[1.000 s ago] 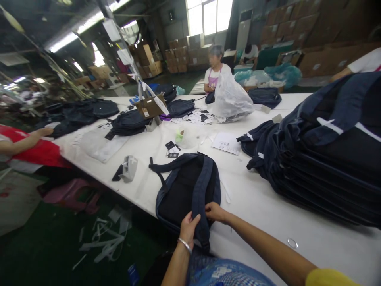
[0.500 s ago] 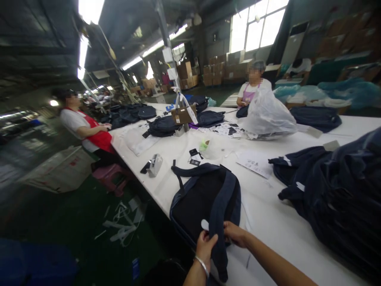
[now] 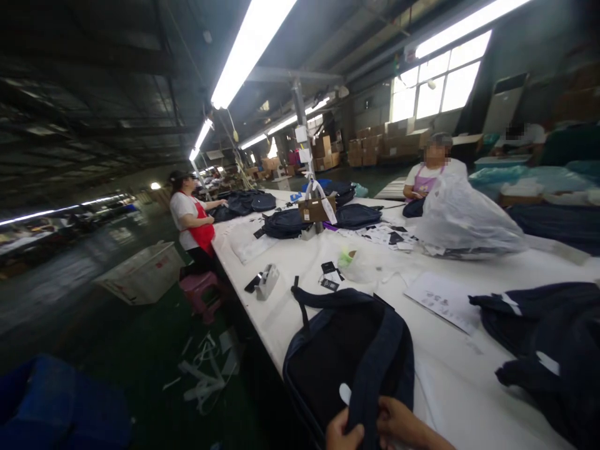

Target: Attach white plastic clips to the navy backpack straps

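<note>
A dark navy backpack (image 3: 323, 362) lies on the white table near me, its black back panel and shoulder straps facing up. My left hand (image 3: 344, 431) grips the near shoulder strap (image 3: 375, 369) from its left side, thumb on top. From the right, my right hand (image 3: 398, 422) has its fingers closed at the edge of the same strap. A small white tag (image 3: 345, 393) sticks out beside the strap, just above my left fingers. The strap's lower end falls outside the picture.
More navy backpacks (image 3: 553, 337) are piled at the right. A printed sheet (image 3: 440, 300), black tags (image 3: 330, 275) and a tape dispenser (image 3: 268, 281) lie on the table (image 3: 300, 262). Two people work farther along it. A blue bin (image 3: 60, 400) stands on the floor at left.
My view has tilted up and swung left, so the backpack and hands appear lower and farther right. Both hands stay on the strap. The person in red now reaches toward the bags.
</note>
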`<state>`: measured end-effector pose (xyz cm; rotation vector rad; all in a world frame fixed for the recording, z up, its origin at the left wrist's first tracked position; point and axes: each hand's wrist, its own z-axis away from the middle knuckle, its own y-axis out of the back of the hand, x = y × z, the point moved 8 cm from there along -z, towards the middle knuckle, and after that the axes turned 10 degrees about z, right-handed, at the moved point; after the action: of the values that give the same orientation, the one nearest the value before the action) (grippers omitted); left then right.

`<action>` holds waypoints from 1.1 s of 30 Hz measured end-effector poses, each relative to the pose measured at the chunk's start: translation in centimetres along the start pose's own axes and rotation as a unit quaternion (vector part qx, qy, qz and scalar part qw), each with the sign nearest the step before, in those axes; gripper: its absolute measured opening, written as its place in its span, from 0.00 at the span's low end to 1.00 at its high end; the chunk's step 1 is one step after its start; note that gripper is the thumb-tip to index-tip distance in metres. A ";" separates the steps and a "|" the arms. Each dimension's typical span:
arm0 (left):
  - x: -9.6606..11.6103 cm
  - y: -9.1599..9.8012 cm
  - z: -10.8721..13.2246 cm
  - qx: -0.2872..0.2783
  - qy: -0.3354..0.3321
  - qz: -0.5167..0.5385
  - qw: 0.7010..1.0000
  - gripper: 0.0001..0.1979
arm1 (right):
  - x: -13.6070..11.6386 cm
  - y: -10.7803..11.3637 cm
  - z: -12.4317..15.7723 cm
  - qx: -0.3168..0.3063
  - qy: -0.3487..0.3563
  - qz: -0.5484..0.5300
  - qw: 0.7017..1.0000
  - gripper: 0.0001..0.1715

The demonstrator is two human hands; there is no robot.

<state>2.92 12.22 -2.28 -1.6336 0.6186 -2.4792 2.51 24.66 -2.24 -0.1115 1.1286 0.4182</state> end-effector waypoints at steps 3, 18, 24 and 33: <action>0.5 -0.5 1.2 0.019 0.016 0.028 0.999 0.28 | 0.4 1.1 1.3 0.021 -0.033 -0.024 0.999 0.12; 0.6 -0.2 1.3 0.065 -0.024 -0.033 0.997 0.22 | -3.2 2.2 2.5 0.153 0.114 0.133 0.973 0.08; 1.3 0.6 0.9 0.090 -0.038 -0.064 0.993 0.20 | -3.6 1.0 1.2 0.185 0.131 0.172 0.959 0.14; 2.5 2.1 -1.2 0.079 -0.004 -0.104 0.991 0.14 | -4.7 0.4 1.1 0.178 0.143 0.212 0.950 0.16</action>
<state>0.52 9.91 -1.36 -1.7261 0.2520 -2.5829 1.59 24.03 2.47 0.4070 1.5025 0.5840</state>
